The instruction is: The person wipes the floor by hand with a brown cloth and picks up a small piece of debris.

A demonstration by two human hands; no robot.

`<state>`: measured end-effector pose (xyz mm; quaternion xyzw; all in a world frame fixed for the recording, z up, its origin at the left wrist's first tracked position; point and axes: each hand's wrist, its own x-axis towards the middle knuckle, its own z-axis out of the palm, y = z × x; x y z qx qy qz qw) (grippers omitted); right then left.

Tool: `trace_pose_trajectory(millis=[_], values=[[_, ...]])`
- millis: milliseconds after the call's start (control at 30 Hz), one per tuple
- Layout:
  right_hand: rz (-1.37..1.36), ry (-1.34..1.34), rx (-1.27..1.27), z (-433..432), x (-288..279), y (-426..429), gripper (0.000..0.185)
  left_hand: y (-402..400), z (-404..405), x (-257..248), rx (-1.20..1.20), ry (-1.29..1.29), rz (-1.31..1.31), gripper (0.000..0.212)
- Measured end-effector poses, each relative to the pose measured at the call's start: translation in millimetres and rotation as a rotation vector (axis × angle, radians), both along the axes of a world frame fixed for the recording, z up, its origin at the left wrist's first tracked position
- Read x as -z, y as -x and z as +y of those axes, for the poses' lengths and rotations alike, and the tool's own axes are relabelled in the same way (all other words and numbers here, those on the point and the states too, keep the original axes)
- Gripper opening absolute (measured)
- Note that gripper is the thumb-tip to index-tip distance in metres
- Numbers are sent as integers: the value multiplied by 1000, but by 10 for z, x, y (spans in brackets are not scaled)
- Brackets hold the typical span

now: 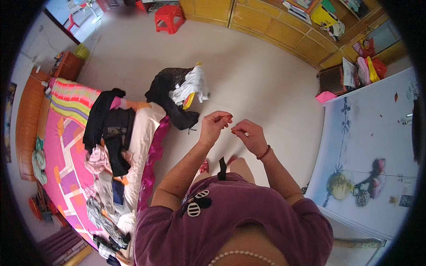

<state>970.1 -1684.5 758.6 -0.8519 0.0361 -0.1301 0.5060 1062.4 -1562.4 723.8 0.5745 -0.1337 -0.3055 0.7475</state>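
My left hand [214,128] is raised before my body at mid-view, thumb and fingertips pinched together. Close to its right, my right hand [249,135] has its fingers curled and thumb near the index finger, a beaded bracelet [264,152] on that wrist. The fingertips of the two hands are a small gap apart. Whether something small or thin lies between them cannot be made out. Beyond the left hand, a white garment [194,83] and a black garment [163,91] drape over something on the floor side of the bed.
At left stands a bed with a pink patterned sheet [53,133] and piled clothes [113,123]. A red plastic stool [169,19] stands by wooden cabinets [266,20] at the far side. A printed wardrobe panel [366,133] rises at right.
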Motion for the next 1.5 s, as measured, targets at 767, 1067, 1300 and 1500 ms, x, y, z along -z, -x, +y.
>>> trace_pose_trajectory(millis=[767,1067,1300,1500], values=[[-27,-16,-127,-2989,-3,-2240,3,-1822,-2660,41,164,-61,74,4],[-71,67,-137,-3055,37,-3650,3,-3299,-3062,73,-239,232,192,4],[-149,104,-214,-3147,-213,-5287,5,-4589,-2870,-156,-32,173,32,6],[-200,89,-467,-2545,-123,-6246,7,-5422,-2460,-113,-521,48,36,4]])
